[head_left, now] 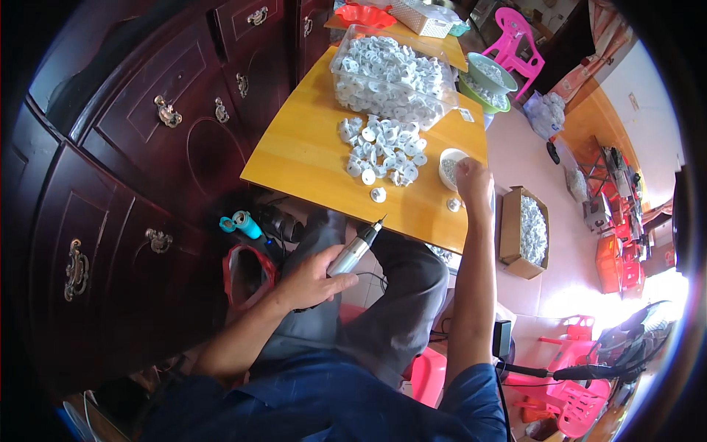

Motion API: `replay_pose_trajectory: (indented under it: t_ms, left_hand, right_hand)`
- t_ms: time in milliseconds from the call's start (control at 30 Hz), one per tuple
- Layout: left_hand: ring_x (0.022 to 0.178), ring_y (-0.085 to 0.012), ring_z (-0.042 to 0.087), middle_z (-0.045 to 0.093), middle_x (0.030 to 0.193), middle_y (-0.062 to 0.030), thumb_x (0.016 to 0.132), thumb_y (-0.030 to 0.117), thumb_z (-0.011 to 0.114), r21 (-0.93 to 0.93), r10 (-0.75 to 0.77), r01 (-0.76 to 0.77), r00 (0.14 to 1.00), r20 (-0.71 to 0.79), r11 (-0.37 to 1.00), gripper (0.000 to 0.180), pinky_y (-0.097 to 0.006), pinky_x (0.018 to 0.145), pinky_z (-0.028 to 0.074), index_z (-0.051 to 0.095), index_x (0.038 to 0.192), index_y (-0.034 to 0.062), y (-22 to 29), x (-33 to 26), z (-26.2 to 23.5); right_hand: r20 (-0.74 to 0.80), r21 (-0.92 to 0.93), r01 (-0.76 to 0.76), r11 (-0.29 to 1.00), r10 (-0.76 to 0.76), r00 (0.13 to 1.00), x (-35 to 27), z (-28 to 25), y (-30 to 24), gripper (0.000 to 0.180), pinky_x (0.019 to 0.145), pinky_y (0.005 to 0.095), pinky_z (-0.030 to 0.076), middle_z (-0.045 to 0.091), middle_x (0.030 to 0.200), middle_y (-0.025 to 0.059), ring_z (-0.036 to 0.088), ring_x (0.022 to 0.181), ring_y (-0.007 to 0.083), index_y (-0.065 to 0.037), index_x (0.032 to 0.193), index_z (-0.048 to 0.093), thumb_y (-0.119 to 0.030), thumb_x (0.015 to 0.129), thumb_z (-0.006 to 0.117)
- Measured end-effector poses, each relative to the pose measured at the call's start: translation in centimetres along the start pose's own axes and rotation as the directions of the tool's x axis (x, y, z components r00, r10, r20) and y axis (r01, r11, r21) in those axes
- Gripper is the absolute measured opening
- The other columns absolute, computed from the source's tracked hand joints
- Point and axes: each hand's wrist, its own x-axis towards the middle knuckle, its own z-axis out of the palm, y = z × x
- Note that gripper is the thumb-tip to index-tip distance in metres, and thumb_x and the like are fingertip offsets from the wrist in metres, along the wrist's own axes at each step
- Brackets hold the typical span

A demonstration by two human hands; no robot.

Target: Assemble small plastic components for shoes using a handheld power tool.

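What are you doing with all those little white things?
A person sits at a yellow table. The left hand holds a silver pen-shaped power tool, tip pointing up toward the table edge. The right hand reaches into a small white bowl. A pile of small white plastic parts lies on the table, with a clear tub full of more behind it.
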Motion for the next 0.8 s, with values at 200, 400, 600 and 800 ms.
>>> replay_pose_trajectory:
  t_ms: [200,400,600,800]
  left_hand:
    - [0.055,-0.0077,0.053,0.056,0.078,0.0004,0.086,0.025,0.073,0.014,-0.057,0.057,0.997,-0.051,0.998,0.053,-0.025,0.050,0.046,0.054,0.129,0.0011,0.2,-0.2,-0.1]
    - [0.055,-0.0078,0.053,0.056,0.079,-0.0001,0.085,0.025,0.073,0.009,-0.051,0.052,0.997,-0.059,0.999,0.050,-0.025,0.050,0.045,0.055,0.125,0.0006,0.1,-0.3,-0.4]
    - [0.055,-0.0081,0.053,0.056,0.078,-0.0003,0.085,0.025,0.073,-0.012,-0.046,0.046,0.997,-0.056,0.999,0.050,-0.025,0.050,0.045,0.055,0.124,0.0004,0.6,-0.3,0.1]
    - [0.055,-0.0079,0.053,0.055,0.078,-0.0003,0.085,0.024,0.073,0.007,-0.033,0.034,0.998,-0.051,0.999,0.051,-0.025,0.050,0.045,0.054,0.126,0.0007,0.3,-0.2,-0.1]
  right_hand:
    - [0.296,-0.226,-0.017,0.974,0.085,0.952,3.6,1.7,-0.6,0.018,0.080,0.0429,0.055,0.073,0.095,0.0142,0.070,0.091,0.0323,-0.013,0.091,0.076,-0.023,0.077,0.070]
    - [0.325,-0.270,-0.038,0.962,0.128,0.937,3.5,1.9,-0.7,0.019,0.081,0.0431,0.055,0.073,0.100,0.0136,0.069,0.096,0.0320,-0.015,0.096,0.075,-0.024,0.082,0.066]
    - [0.230,-0.154,-0.014,0.988,0.049,0.972,2.7,1.9,0.0,0.018,0.079,0.0432,0.055,0.073,0.092,0.0146,0.070,0.089,0.0326,-0.011,0.092,0.074,-0.022,0.079,0.068]
    - [0.104,-0.017,0.026,1.000,-0.024,0.994,2.2,1.9,-0.1,0.015,0.076,0.0429,0.054,0.071,0.085,0.0165,0.070,0.082,0.0335,-0.007,0.088,0.071,-0.018,0.079,0.067]
